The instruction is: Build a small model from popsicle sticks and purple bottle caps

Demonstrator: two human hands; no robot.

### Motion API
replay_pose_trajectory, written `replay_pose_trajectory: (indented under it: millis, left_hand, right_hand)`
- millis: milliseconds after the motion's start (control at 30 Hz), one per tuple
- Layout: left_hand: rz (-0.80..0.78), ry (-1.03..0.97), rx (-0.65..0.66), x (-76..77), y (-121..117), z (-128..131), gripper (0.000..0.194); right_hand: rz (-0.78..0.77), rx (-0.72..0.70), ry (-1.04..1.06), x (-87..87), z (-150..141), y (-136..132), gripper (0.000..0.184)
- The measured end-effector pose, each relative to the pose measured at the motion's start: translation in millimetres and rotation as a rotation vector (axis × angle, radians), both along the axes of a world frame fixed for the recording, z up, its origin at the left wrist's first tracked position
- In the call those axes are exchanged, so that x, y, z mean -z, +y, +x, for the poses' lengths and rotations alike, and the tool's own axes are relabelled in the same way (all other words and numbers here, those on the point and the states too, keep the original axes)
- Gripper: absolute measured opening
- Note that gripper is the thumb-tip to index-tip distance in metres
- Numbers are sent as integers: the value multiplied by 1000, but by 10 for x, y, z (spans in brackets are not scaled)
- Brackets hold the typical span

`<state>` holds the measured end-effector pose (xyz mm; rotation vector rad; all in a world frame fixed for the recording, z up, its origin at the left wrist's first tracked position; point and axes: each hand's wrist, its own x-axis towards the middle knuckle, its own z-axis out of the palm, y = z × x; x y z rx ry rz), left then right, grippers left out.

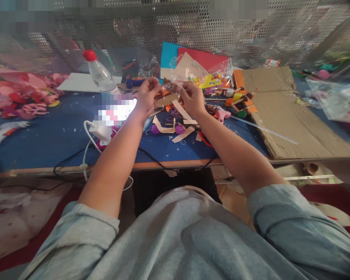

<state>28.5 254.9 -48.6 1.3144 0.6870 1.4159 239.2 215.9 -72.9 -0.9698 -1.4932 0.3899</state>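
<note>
Both hands are raised over the cluttered middle of the table, fingertips pinched. Between them stretches a small piece of clear, shiny plastic film (170,87), with something brown showing behind or in it. My left hand (148,96) grips its left end and my right hand (192,98) its right end. Beneath them lie beige card strips (184,134), one bent strip (163,128) and a purple round piece (179,129). Beside my right wrist is a pink glue gun (222,114), with a long clear stick (265,129) extending right from near it.
A red-capped bottle (100,74) stands left, near a bright blurred screen (119,112) and a white charger (102,131) with cables. Blue card (168,56), red card (204,60) and a yellow packet (208,81) lie behind. Cardboard (291,116) covers the right; pink pieces (23,93) heap left.
</note>
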Motion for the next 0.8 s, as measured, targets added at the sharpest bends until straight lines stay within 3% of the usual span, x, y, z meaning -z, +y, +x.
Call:
replay_pose_trajectory:
  millis: [267, 433, 667, 800]
  left_hand:
    - [24, -52, -34, 92, 162, -27, 30]
    - [46, -60, -56, 157, 308, -112, 40]
    - [46, 18, -129, 208, 468, -195, 28]
    - [65, -56, -81, 231, 491, -182, 29]
  right_hand:
    - [-6, -10, 76, -54, -32, -43, 96]
    - [-76, -14, 115, -44, -14, -55, 98]
    - [-68, -53, 63, -10, 2, -27, 95]
    - [-83, -94, 61, 29, -22, -1, 92]
